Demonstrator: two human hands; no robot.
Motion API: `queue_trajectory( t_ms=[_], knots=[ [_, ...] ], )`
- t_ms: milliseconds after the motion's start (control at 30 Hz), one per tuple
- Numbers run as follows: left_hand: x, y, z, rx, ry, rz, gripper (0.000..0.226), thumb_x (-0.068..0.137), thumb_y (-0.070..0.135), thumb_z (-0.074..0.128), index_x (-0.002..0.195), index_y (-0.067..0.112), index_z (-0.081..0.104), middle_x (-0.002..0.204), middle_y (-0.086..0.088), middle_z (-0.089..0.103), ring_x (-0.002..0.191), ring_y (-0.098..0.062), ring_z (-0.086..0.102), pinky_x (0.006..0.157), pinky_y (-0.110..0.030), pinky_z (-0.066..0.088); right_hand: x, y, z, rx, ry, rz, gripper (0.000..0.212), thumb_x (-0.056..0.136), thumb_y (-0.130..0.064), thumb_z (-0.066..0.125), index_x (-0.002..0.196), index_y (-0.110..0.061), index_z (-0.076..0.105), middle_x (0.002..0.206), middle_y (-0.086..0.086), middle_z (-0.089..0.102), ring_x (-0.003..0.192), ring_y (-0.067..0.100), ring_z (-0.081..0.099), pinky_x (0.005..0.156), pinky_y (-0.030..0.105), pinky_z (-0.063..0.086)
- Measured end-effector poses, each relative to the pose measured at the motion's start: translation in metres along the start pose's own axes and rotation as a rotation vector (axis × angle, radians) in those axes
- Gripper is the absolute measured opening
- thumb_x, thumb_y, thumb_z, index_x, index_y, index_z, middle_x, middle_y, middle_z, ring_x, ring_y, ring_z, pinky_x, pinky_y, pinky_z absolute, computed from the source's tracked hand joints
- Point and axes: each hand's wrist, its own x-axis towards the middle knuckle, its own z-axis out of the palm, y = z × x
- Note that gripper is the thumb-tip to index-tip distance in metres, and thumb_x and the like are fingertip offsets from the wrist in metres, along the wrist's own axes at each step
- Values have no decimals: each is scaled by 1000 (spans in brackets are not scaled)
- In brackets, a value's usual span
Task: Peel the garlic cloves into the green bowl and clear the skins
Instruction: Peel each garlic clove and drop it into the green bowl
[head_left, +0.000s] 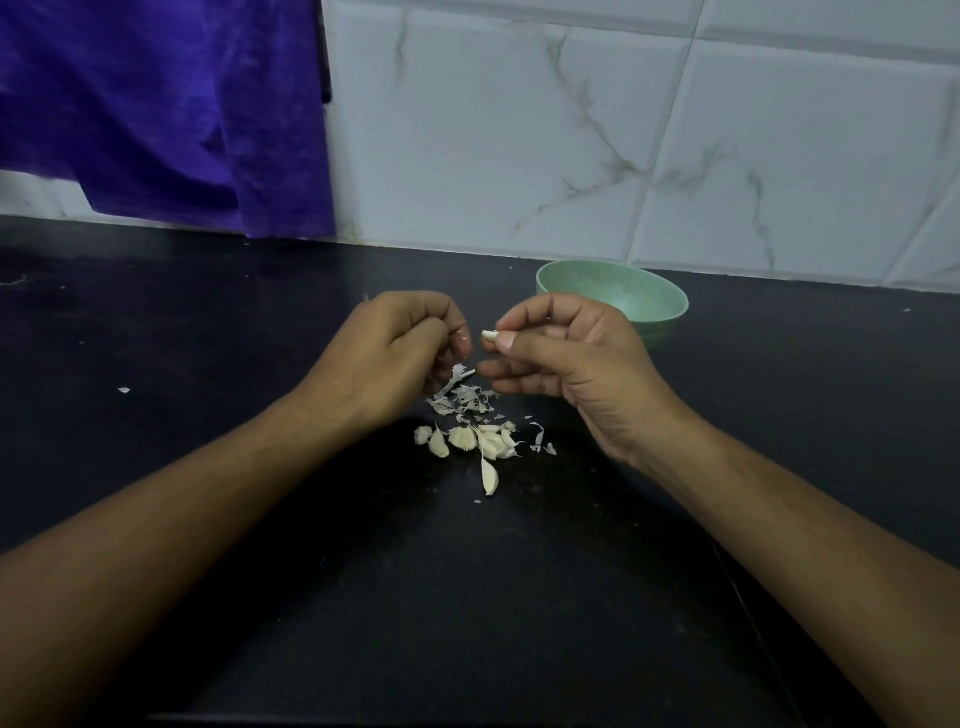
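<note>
My right hand (563, 358) pinches a small garlic clove (488, 335) between thumb and forefinger, just above the counter. My left hand (395, 353) is curled beside it, and a strip of papery skin (457, 376) hangs from its fingertips. Below the hands lies a heap of loose skins (465, 402). Several unpeeled cloves (467, 439) sit nearer to me, with one more clove (489, 477) apart from them. The green bowl (654, 291) stands behind my right hand; its visible inside looks bare.
The black counter (208, 364) runs to a white marble-tiled wall (571, 130). A purple cloth (166, 104) hangs at the back left. Small skin flecks (123, 390) lie on the counter to the left.
</note>
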Motion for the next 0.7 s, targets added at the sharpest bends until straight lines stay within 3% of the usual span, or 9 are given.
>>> queue_trajectory(
  t_ms=[100, 267, 467, 700],
  knots=[
    [1, -4, 1, 13, -11, 4, 35, 97, 2, 49, 86, 23, 75, 78, -13, 71, 73, -32, 70, 74, -53, 63, 0, 2, 0, -21, -4, -19, 11, 91, 2, 72, 102, -1, 69, 95, 21, 77, 82, 28, 77, 77, 38, 65],
    [0, -4, 0, 14, 40, 58, 4, 94, 30, 75, 94, 27, 77, 82, 0, 77, 73, -27, 75, 73, -53, 63, 2, 3, -3, -22, 13, -52, 16, 88, 8, 72, 103, 4, 71, 91, 18, 76, 80, 26, 77, 76, 36, 65],
    [0, -1, 0, -26, 73, 56, 7, 90, 27, 83, 90, 23, 77, 81, -2, 77, 75, -34, 74, 71, -56, 63, 2, 4, 1, -56, 12, -84, 27, 82, 10, 78, 106, 5, 68, 91, 19, 76, 84, 29, 76, 83, 44, 65],
    [1, -5, 0, -56, 63, 41, 7, 90, 28, 82, 90, 23, 77, 81, -3, 77, 76, -35, 74, 71, -57, 63, 1, 3, -1, -45, 10, -83, 22, 85, 9, 75, 106, 4, 71, 95, 21, 78, 91, 33, 78, 80, 37, 65]
  ],
)
